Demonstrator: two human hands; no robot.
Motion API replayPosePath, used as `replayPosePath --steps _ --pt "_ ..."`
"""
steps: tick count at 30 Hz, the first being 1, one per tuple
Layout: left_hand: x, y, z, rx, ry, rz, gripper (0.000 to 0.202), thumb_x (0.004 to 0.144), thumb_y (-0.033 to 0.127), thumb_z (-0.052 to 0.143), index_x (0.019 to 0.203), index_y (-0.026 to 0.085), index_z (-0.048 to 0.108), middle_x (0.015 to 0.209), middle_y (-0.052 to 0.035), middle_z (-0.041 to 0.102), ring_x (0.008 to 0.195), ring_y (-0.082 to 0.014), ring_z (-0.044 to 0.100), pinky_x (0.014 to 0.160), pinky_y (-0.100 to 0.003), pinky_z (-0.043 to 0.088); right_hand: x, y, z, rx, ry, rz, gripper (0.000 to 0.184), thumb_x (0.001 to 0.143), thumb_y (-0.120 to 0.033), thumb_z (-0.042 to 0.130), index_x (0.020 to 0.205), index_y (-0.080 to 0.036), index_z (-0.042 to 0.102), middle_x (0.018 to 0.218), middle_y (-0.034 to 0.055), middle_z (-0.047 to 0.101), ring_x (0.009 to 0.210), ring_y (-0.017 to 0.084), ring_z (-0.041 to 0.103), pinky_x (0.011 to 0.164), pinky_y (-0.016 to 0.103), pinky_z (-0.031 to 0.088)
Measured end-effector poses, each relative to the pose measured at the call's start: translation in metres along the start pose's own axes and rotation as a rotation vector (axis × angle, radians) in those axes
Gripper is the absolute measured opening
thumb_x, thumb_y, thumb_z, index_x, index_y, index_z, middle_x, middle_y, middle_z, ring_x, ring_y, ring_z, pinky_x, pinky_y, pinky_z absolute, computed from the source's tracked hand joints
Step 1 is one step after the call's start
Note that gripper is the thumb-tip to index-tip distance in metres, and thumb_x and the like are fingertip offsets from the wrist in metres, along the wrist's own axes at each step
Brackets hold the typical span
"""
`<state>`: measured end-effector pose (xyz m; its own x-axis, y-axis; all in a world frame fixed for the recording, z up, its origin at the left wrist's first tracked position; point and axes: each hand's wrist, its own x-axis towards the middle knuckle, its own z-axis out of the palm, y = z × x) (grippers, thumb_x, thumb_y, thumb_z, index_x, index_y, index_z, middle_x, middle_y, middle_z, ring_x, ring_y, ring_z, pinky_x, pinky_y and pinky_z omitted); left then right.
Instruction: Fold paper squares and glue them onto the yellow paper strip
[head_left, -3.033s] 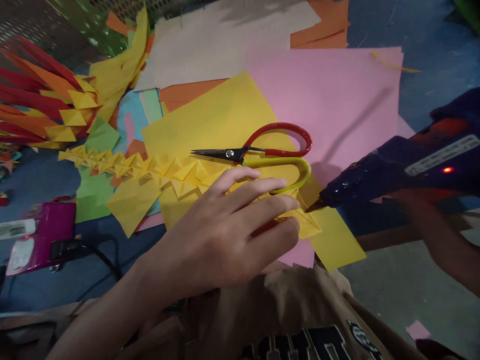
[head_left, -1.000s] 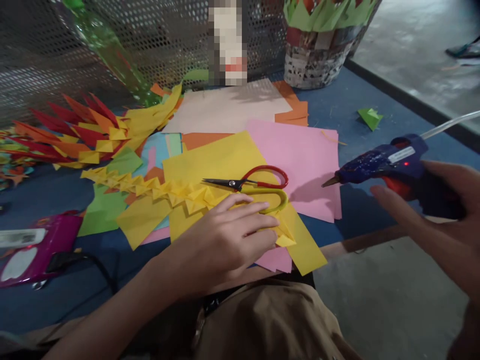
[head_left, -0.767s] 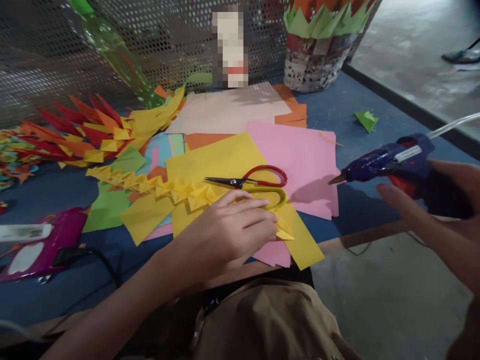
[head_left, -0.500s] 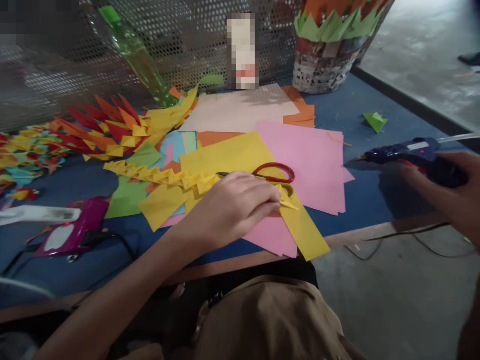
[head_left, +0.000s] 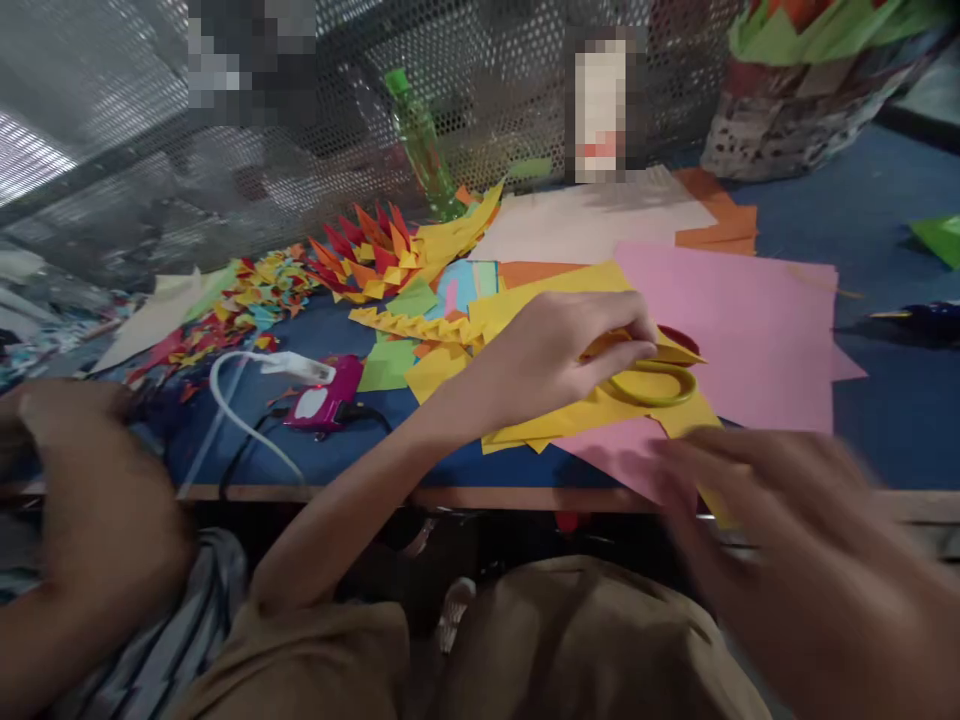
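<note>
My left hand (head_left: 566, 350) rests on the yellow paper sheet (head_left: 555, 290), fingers pinched on the end of a folded yellow paper chain (head_left: 412, 325) that runs off to the left. Just right of the fingers lie the scissors (head_left: 654, 388), their yellow loop handle showing and the red one mostly hidden by the hand. My right hand (head_left: 787, 520) hovers low in front of the table edge, blurred, fingers stretched out and holding nothing. The blue glue gun (head_left: 926, 322) lies on the blue table (head_left: 885, 430) at the far right, away from both hands.
A pink sheet (head_left: 742, 310) lies under the yellow one. A spiky red, orange and yellow paper piece (head_left: 371, 240), a green bottle (head_left: 424, 145), a magenta device (head_left: 326, 400) with cables and a paper-covered basket (head_left: 787, 110) stand around. Another person's arm (head_left: 90, 520) is at left.
My right hand has let go of the glue gun, which now lies on the table, and has swung down toward the table's front edge. The view has turned left. My left hand stays on the folded paper.
</note>
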<state>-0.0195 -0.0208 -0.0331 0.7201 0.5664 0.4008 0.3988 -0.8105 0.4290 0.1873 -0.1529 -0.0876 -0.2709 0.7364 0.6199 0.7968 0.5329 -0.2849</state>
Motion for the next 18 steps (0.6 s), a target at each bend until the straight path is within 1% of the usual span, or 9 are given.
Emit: replayPosePath --steps 2,3,4,6,8,10,13,15,18 --pt "0.001 0.0 -0.001 -0.021 0.009 -0.013 0.01 0.108 0.025 0.065 0.105 0.019 0.072 0.11 -0.0013 0.082 0.1 -0.0155 0.077 0.088 -0.028 0.055 0.017 -0.026 0.031 -0.016 -0.068 -0.032 0.019 0.103 -0.024 0.062 0.118 -0.016 0.07 0.118 0.0135 0.069 0.106 0.028 0.06 0.093 0.045 0.056" --pt "0.001 0.0 -0.001 -0.028 0.009 -0.017 0.009 0.108 0.024 0.065 0.105 0.019 0.072 0.11 -0.0018 0.082 0.1 -0.0154 0.077 0.087 -0.027 0.054 0.026 -0.033 0.045 -0.031 -0.085 0.0 0.024 0.105 -0.028 0.058 0.119 -0.013 0.069 0.118 0.0171 0.069 0.107 0.032 0.059 0.089 0.049 0.056" --pt "0.001 0.0 -0.002 -0.032 0.01 -0.018 0.009 0.108 0.023 0.065 0.105 0.018 0.072 0.11 -0.002 0.082 0.1 -0.0151 0.077 0.087 -0.027 0.054 0.033 -0.037 0.056 -0.041 -0.099 0.022 0.028 0.106 -0.033 0.056 0.12 -0.012 0.069 0.117 0.0193 0.068 0.106 0.035 0.059 0.085 0.051 0.056" --pt "0.001 0.0 -0.002 -0.041 0.012 -0.014 0.007 0.107 0.021 0.066 0.106 0.018 0.072 0.111 -0.0023 0.082 0.101 -0.0147 0.077 0.088 -0.027 0.054 0.042 -0.036 0.07 -0.041 -0.129 0.056 0.03 0.107 -0.036 0.054 0.118 -0.012 0.069 0.117 0.0208 0.068 0.107 0.037 0.058 0.084 0.054 0.056" --pt "0.0 -0.002 -0.002 -0.047 0.019 -0.011 0.006 0.107 0.02 0.065 0.107 0.018 0.071 0.111 -0.0023 0.082 0.102 -0.0144 0.077 0.089 -0.027 0.054 0.042 -0.032 0.073 -0.014 -0.154 0.057 0.023 0.106 -0.032 0.056 0.113 -0.016 0.069 0.121 0.0188 0.068 0.11 0.037 0.058 0.087 0.055 0.056" --pt "0.0 -0.005 -0.002 -0.044 0.033 -0.007 0.006 0.107 0.02 0.065 0.106 0.019 0.071 0.11 -0.0016 0.082 0.1 -0.0143 0.077 0.088 -0.027 0.053 0.037 -0.03 0.069 0.027 -0.173 0.038 0.015 0.103 -0.027 0.057 0.11 -0.018 0.068 0.123 0.0157 0.068 0.11 0.035 0.058 0.088 0.053 0.056" --pt "0.0 -0.007 -0.001 -0.034 0.044 -0.005 0.006 0.107 0.021 0.066 0.104 0.021 0.071 0.108 0.0 0.082 0.096 -0.0147 0.076 0.086 -0.028 0.053 0.029 -0.031 0.06 0.097 -0.187 -0.002 0.008 0.101 -0.022 0.059 0.107 -0.019 0.064 0.123 0.0124 0.07 0.107 0.03 0.06 0.088 0.048 0.056" --pt "-0.001 -0.008 -0.001 -0.04 0.043 -0.008 0.006 0.107 0.023 0.066 0.104 0.021 0.071 0.108 0.0002 0.082 0.097 -0.0152 0.077 0.086 -0.029 0.053 0.026 -0.034 0.055 0.153 -0.196 -0.038 0.003 0.101 -0.019 0.058 0.104 -0.02 0.06 0.123 0.0094 0.071 0.107 0.026 0.063 0.088 0.043 0.055" --pt "-0.002 -0.008 -0.001 -0.053 0.031 -0.004 0.008 0.108 0.024 0.065 0.106 0.02 0.071 0.111 -0.0007 0.082 0.101 -0.0155 0.077 0.088 -0.029 0.052 0.021 -0.033 0.047 0.234 -0.191 -0.107 0.007 0.103 -0.015 0.056 0.1 -0.022 0.057 0.117 0.0039 0.074 0.106 0.019 0.067 0.088 0.035 0.053"
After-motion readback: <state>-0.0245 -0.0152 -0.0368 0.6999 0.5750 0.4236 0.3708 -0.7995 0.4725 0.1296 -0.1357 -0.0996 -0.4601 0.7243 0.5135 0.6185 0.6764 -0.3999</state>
